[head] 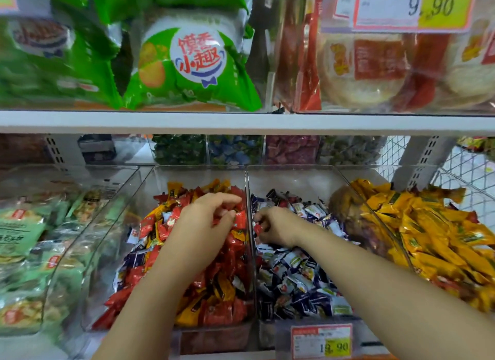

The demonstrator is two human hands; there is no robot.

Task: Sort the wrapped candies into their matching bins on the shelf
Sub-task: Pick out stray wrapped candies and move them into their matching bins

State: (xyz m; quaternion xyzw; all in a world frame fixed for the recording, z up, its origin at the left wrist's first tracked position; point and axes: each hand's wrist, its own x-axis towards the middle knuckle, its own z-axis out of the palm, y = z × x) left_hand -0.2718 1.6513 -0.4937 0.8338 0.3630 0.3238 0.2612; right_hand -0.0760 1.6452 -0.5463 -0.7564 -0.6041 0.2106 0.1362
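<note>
Clear plastic bins stand side by side on the lower shelf. The middle bin (241, 174) holds mostly red wrapped candies (230, 255), with some yellow and blue-white ones mixed in. My left hand (206, 223) hovers over that pile, fingers curled loosely near a red wrapper; what it holds I cannot tell. The neighbouring bin (321, 172) is filled with blue-white candies (297, 276). My right hand (276, 227) is over it by the divider wall and pinches a small red candy (257, 228). Further right lies a bin of yellow candies (434, 233).
A bin of green snack packs (29, 241) sits at the left. Small bins of green, blue and red sweets (235, 150) line the back. The shelf board (241, 122) above carries green and red bags. A price tag (321, 342) hangs at the front edge.
</note>
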